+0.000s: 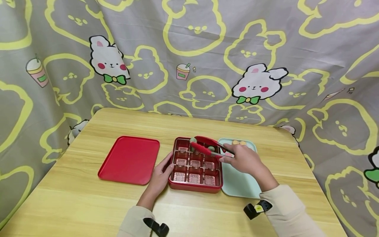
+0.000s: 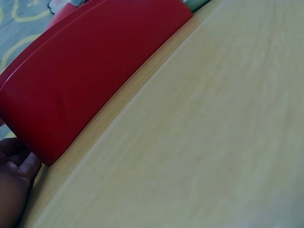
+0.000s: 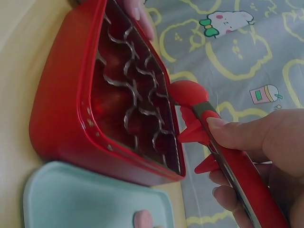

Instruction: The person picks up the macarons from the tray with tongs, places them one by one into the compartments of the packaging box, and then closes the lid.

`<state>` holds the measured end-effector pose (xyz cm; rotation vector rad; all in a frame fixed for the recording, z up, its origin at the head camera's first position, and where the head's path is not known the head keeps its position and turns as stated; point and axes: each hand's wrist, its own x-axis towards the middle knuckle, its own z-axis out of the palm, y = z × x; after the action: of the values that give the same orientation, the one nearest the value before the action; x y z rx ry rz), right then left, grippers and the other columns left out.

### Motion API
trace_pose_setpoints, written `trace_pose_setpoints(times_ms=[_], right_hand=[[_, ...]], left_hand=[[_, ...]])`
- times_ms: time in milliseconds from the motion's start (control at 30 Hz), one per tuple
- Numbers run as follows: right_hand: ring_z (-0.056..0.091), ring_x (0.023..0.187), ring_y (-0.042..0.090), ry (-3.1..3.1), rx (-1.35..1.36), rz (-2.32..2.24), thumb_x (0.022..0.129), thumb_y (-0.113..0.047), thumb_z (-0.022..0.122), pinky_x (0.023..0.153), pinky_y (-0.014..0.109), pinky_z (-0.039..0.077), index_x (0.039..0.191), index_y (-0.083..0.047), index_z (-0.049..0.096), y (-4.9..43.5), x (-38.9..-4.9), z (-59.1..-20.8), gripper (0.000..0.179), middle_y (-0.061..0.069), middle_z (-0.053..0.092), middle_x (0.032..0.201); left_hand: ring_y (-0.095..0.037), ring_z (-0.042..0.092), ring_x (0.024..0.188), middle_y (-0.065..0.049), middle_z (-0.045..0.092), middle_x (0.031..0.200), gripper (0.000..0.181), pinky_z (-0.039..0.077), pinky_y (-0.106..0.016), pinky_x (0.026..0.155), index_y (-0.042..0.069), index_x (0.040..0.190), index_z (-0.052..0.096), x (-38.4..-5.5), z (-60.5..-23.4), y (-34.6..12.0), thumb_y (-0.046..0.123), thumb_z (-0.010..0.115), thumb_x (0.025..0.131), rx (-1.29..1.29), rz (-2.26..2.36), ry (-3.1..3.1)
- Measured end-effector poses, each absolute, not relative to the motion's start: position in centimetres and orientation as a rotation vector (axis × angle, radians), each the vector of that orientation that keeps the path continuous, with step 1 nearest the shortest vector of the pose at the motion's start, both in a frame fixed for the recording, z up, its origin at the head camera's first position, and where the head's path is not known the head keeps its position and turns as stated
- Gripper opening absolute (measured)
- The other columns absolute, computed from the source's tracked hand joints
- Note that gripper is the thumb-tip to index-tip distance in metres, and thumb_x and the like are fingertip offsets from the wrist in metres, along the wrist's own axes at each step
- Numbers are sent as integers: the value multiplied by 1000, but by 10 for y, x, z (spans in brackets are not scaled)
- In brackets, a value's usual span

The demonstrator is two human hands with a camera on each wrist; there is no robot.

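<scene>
In the head view, my right hand [image 1: 244, 158] grips red-tipped tongs [image 1: 204, 150] over the far part of a red box [image 1: 195, 188]. The tongs' tips have a round green piece [image 1: 193, 140] between them, above the far row. Another green piece [image 1: 211, 148] sits in the far right compartment. A clear divided insert with several compartments fills the box. My left hand [image 1: 160, 176] rests against the box's left wall, its fingers along the side. The right wrist view shows the thumb and fingers around the tongs' handle [image 3: 247, 183]; the green piece is hidden there.
A pale green tray [image 1: 240, 181] lies right of the box, bearing yellow pieces [image 1: 239, 143] and a pink piece [image 1: 228, 154]. Left of the box lies a flat red lid [image 1: 130, 159]. A patterned curtain [image 1: 160, 39] hangs behind the wooden table [image 1: 74, 197].
</scene>
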<state>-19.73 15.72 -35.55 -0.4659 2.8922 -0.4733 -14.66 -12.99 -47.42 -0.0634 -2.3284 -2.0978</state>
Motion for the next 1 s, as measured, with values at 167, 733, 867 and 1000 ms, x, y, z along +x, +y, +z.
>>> trace_pose_setpoints(times_ms=[167, 733, 867, 1000], right_hand=[[49, 64, 16, 2852, -457, -501, 84, -37, 69, 52, 28, 38, 136, -11, 53, 147, -196, -360, 60, 8, 65, 98], [44, 54, 13, 2833, -471, -496, 83, -35, 71, 45, 27, 36, 134, -11, 54, 136, -192, -366, 59, 15, 61, 124], [46, 55, 13, 2832, -477, -491, 83, -35, 71, 45, 27, 37, 134, -10, 54, 136, -192, -367, 59, 15, 61, 125], [47, 58, 13, 2838, -477, -491, 82, -36, 71, 46, 26, 37, 134, -10, 55, 138, -192, -368, 60, 14, 62, 123]], left_hand=[[-28, 27, 140, -10, 36, 149, 51, 22, -46, 115, 13, 146, 37, -148, -480, -131, 8, 50, 97, -64, -2091, -2330], [-24, 29, 140, -2, 38, 149, 50, 23, -44, 115, 25, 144, 40, -156, -502, -131, 19, 52, 97, -76, -2022, -2328], [-25, 31, 139, -4, 39, 148, 49, 24, -45, 115, 23, 144, 41, -155, -503, -131, 19, 53, 96, -87, -1995, -2327], [-26, 31, 139, -5, 40, 148, 49, 24, -46, 115, 22, 144, 41, -155, -502, -131, 18, 53, 96, -81, -1983, -2328]])
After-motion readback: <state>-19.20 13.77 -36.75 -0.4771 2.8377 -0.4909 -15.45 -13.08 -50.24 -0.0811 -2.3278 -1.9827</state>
